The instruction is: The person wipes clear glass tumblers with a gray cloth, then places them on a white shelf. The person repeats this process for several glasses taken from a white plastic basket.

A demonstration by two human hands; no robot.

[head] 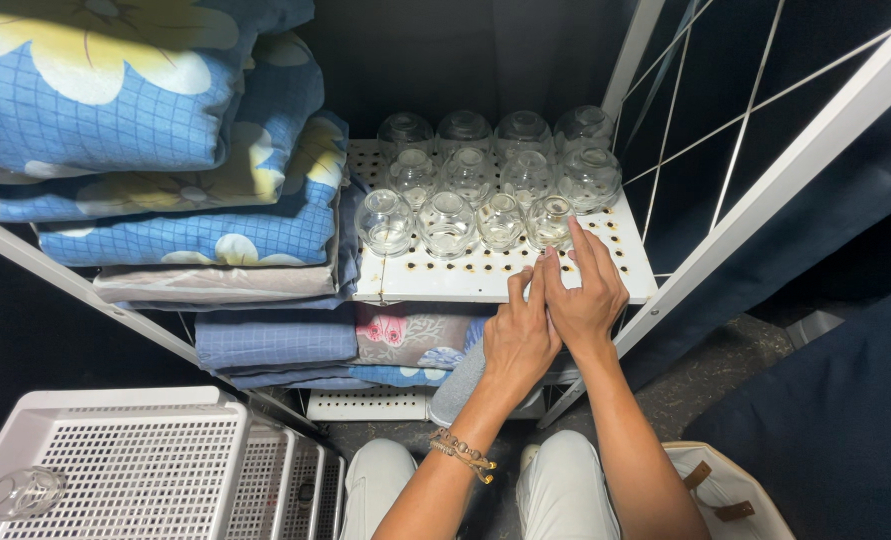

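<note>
We look down on a white shelf [486,275] with rows of small holes, and on it stand clear glass cups [486,180] in three rows, mouths down as far as we can tell, packed close and touching one another. Our right hand [588,295] lies on the front part of the shelf with its fingers stretched forward and close together, the fingertips touching the glass at the right end of the front row [552,220]; it grips nothing. Our left hand [519,340] rests just beside it, touching it, fingers loosely curled with the tips on the shelf's front edge, and it holds nothing either; a beaded bracelet [463,455] sits on that wrist. To the left of the glasses, pressed against the shelf's side, a stack of folded blue quilts [186,150] with yellow flowers rises high, with more folded cloth [386,335] under the shelf. White metal rack bars [766,200] and thin wires close off the right side, with dark blue curtain behind. At the lower left sits a white plastic basket [116,460] with one more glass cup [26,490] lying in it. Below us are our pale trousers [566,490], a cream bag [731,490] and a dark, rough floor.
</note>
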